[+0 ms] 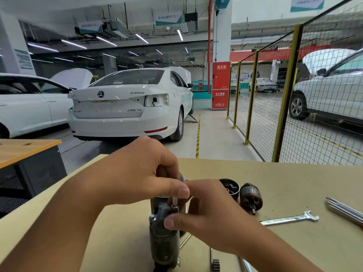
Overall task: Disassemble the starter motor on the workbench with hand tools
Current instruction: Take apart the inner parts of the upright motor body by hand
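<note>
The pale tan flat-topped counter (pixel 275 179) is carrying everything, so the work is best kept low over it, where any loosened part will be dropping only a short way. Standing upright near its front edge is the dark grey cylindrical metal starter motor body (pixel 163 246); it is looking top-heavy, and I judge it needs steadying while the small part at its upper end is being worked. The left hand (pixel 137 171) is curling over the top of the motor, thumb and fingers closing on something there that is mostly hidden. The right hand (pixel 208 218) is pinching at the same upper fitting, thumb pressing against the housing. Behind them, the black round end cap (pixel 229 187) and the copper-and-black wound armature (pixel 252 199) are lying just beside each other. The silver open-ended spanner (pixel 290 218) is lying unused to the right, well within reach if finger force is proving too little.
</note>
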Available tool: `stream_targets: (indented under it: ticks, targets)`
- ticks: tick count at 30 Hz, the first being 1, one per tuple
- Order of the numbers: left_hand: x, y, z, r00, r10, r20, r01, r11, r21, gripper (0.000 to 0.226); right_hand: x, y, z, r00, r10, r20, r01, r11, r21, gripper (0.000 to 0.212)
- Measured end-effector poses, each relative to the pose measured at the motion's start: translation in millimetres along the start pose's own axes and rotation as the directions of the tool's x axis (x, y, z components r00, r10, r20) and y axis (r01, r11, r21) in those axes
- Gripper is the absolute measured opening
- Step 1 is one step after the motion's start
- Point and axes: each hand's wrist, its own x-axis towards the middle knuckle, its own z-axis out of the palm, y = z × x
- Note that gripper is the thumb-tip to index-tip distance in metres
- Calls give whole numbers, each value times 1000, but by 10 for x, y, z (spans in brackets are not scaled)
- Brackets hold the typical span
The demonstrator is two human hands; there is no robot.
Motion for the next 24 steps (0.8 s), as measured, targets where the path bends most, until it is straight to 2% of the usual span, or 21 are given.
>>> stream_targets:
  ticks: [3, 6, 13, 17, 21, 24]
  targets:
    - [-6, -8, -14, 999, 28, 16, -27, 999, -36, 10, 9, 11, -26, 1000, 10, 7, -10, 1000, 0, 20]
    - [-32, -37, -49, 996, 65, 54, -62, 997, -54, 19, 4, 27, -23, 1000, 24, 6, -24, 1000, -4, 18]
    - [-3, -75, -49, 999, 28, 22, -28, 999, 15, 9, 13, 53, -17, 1000, -3, -24, 3, 1000, 0, 17]
    - [-37, -63, -84, 999, 32, 15, -31, 996, -79, 12, 5, 60, -35, 1000, 3, 16, -3, 1000, 2, 16]
    - [-23, -68, -82, 997, 69, 14, -69, 998, -5, 20, 19, 90, -57, 998, -28, 54, 26, 999, 37, 9]
    - [0, -38, -51, 998, 55, 3, -55, 998, 26, 7, 8, 104, -23, 996, -88, -25, 89, 994, 61, 16]
